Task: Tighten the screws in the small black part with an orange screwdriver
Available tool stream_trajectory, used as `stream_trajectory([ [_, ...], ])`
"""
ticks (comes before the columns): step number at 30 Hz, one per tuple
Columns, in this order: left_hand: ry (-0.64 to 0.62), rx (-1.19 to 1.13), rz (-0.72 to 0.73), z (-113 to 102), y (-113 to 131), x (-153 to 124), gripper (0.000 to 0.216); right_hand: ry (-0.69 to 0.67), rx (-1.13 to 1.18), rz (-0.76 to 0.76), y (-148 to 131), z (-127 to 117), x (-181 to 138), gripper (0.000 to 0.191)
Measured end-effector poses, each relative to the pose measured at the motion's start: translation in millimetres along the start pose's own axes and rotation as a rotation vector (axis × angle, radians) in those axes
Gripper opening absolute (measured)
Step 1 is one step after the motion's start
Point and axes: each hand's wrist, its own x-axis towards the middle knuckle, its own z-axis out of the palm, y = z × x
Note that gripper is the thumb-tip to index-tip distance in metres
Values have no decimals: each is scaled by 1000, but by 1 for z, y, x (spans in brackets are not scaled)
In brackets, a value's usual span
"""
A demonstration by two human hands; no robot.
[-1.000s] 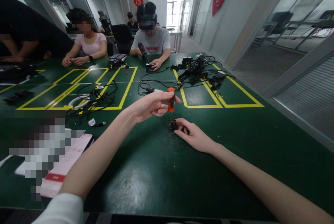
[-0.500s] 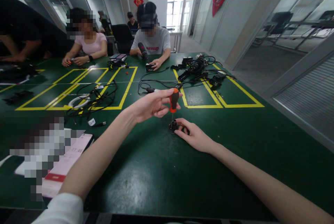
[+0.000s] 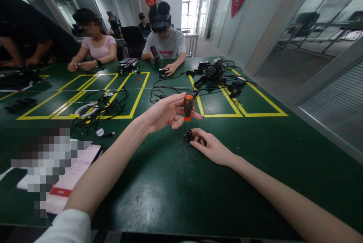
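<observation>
An orange and dark grey screwdriver (image 3: 188,107) stands nearly upright, its thin shaft running down to a small black part (image 3: 188,136) on the green table. My left hand (image 3: 167,113) is at the handle, its fingers reaching behind it and its thumb stretched out near the top in a loose grip. From the right, my right hand (image 3: 208,146) pinches the black part between thumb and fingers, steadying it against the table. The black part has a short round post. Exactly where the screwdriver tip meets it is too small to make out.
Tangled black cables (image 3: 215,75) lie beyond my hands on the right, with another cable coil (image 3: 104,107) at left. A phone (image 3: 75,171) lies beside my left forearm. Across the table (image 3: 159,197), a person (image 3: 167,42) holds a black power tool; other people sit or lean at left.
My left thumb has shifted up and back off the handle's front, and its fingers have loosened. The screwdriver has moved slightly left. My right hand stays put on the black part.
</observation>
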Motion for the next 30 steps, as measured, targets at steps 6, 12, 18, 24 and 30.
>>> stream_trajectory([
  [6, 7, -4, 21, 2, 0, 0, 43, 2, -9, 2, -1, 1, 0, 35],
  [12, 47, 34, 25, -1, -4, -1, 48, 3, -13, 5, -1, 0, 0, 36],
  [18, -17, 39, 33, -3, -2, 0, 52, 3, -12, 3, -2, -1, -1, 35],
  [24, -17, 38, 44, -1, -1, -1, 45, 1, -14, -2, -2, -1, -1, 34],
  [30, 28, 58, 50, 0, -2, -3, 49, 1, -10, -5, -1, 0, 0, 33],
])
